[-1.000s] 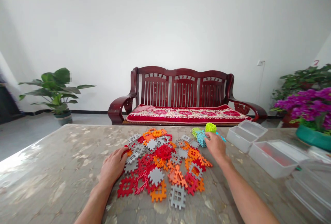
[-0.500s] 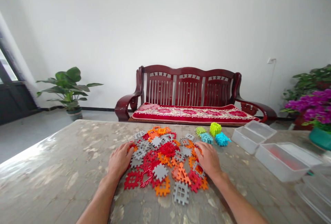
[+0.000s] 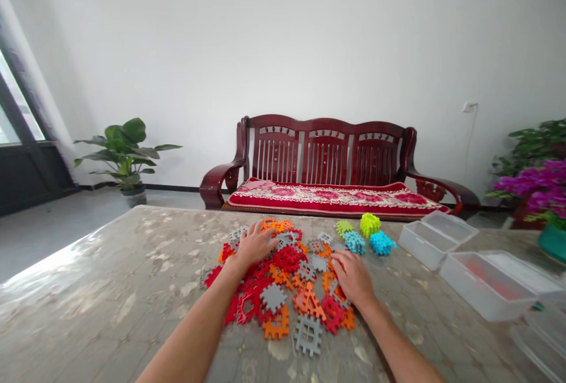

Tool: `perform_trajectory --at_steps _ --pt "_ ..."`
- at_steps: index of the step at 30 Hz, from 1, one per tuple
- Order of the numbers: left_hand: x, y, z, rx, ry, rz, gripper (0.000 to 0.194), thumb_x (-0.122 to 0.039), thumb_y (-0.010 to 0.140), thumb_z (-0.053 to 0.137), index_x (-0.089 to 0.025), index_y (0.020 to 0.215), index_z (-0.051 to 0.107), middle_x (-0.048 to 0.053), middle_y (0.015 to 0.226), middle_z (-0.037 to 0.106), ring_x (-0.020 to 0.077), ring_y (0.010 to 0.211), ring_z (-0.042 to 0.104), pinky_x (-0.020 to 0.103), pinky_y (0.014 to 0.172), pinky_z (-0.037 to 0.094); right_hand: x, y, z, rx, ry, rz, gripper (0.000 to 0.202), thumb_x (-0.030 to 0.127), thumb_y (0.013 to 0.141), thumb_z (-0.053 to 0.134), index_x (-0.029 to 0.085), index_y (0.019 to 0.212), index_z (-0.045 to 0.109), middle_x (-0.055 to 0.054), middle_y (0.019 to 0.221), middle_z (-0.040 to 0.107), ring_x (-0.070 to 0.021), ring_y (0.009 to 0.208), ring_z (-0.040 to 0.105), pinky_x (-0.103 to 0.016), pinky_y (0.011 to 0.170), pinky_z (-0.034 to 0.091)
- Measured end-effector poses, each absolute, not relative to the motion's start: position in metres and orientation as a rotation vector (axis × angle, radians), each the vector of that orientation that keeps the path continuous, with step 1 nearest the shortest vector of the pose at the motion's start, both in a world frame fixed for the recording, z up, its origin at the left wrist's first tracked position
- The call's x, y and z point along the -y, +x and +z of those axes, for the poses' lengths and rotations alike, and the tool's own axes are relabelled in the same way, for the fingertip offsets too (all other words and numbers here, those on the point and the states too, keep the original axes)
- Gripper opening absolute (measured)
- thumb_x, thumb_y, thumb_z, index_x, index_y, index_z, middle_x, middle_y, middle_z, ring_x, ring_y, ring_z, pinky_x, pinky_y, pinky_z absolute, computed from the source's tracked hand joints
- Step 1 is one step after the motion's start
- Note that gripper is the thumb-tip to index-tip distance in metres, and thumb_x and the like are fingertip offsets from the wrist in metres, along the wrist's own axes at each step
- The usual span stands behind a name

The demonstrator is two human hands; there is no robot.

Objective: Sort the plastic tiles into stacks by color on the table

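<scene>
A loose pile of flat interlocking plastic pieces with notched edges, in red, grey and orange, lies on the table. My left hand (image 3: 255, 243) rests over the upper left of the pile, fingers stretched out toward a grey piece (image 3: 286, 241). On the pile's right side, my right hand (image 3: 352, 275) lies with its fingers loosely bent and apart, at some orange and grey pieces. Nearest me are a grey window-shaped piece (image 3: 308, 334), an orange square piece (image 3: 277, 323) and an orange triangle (image 3: 313, 302). Pieces under both palms are hidden.
Beyond my right hand stand small stacks of lime pieces (image 3: 369, 225) and blue pieces (image 3: 382, 243). Clear plastic boxes (image 3: 490, 294) sit at the right, one with red inside. A wooden bench (image 3: 325, 153) stands behind the table (image 3: 110, 289).
My left hand has moved right and forward from the pile's left edge onto its top. The right hand stays near the same place. The view has tilted up slightly.
</scene>
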State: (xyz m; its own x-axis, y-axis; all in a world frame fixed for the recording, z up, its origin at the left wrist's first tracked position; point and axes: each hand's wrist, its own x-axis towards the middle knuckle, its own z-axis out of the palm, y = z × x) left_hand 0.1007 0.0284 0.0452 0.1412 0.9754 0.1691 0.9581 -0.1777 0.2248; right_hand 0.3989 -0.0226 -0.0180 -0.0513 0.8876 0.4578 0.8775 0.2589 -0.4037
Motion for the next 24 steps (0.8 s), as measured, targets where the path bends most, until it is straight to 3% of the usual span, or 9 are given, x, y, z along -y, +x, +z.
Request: perform_trajectory --at_steps 2,5,13,19,24 --pt "-0.037 0.106 0.042 -1.93 2.303 0.406 0.04 -0.05 0.087 0.054 -0.034 0.121 0.067 0.008 0.154 0.041 0.0394 0.141 0.037 0.064 0.109 0.032 0.022 0.399 -0.019 1.897 -1.591 0.018 0.032 0.031 0.095 0.044 0.022 0.104 0.074 -0.007 0.117 0.07 -0.0229 0.111 0.06 -0.036 0.101 0.042" --pt "-0.045 0.102 0.034 -1.917 2.28 0.44 0.037 -0.043 0.08 0.061 -0.029 0.114 0.07 0.012 0.146 0.045 0.0388 0.132 0.047 0.059 0.105 0.041 0.021 0.4 -0.02 1.897 -1.587 0.022 0.032 0.03 0.095 0.044 0.022 0.104 0.074 -0.007 0.117 0.07 -0.0233 0.111 0.059 -0.037 0.102 0.042" --pt "-0.047 0.068 0.024 -1.848 2.348 0.631 0.015 -0.017 0.073 0.059 -0.019 0.086 0.067 0.01 0.114 0.057 0.0226 0.109 0.06 0.034 0.101 0.046 0.021 0.399 -0.02 1.905 -1.62 0.041 0.031 0.026 0.092 0.046 0.022 0.106 0.073 -0.007 0.121 0.069 -0.0247 0.113 0.058 -0.039 0.103 0.042" --pt "-0.037 0.041 0.028 -1.839 2.32 0.762 0.012 -0.019 0.072 0.056 -0.019 0.082 0.062 0.007 0.105 0.062 0.0206 0.103 0.06 0.032 0.095 0.047 0.021 0.399 -0.02 1.903 -1.612 0.052 0.032 0.026 0.092 0.045 0.022 0.107 0.073 -0.007 0.121 0.069 -0.0242 0.114 0.058 -0.039 0.103 0.041" --pt "-0.037 0.023 0.052 -1.807 2.227 0.621 0.015 -0.026 0.076 0.052 -0.018 0.076 0.065 0.003 0.078 0.069 0.0188 0.077 0.064 0.029 0.075 0.049 0.02 0.4 -0.022 1.893 -1.603 0.047 0.032 0.027 0.092 0.045 0.022 0.105 0.073 -0.006 0.12 0.069 -0.0238 0.113 0.059 -0.038 0.102 0.042"
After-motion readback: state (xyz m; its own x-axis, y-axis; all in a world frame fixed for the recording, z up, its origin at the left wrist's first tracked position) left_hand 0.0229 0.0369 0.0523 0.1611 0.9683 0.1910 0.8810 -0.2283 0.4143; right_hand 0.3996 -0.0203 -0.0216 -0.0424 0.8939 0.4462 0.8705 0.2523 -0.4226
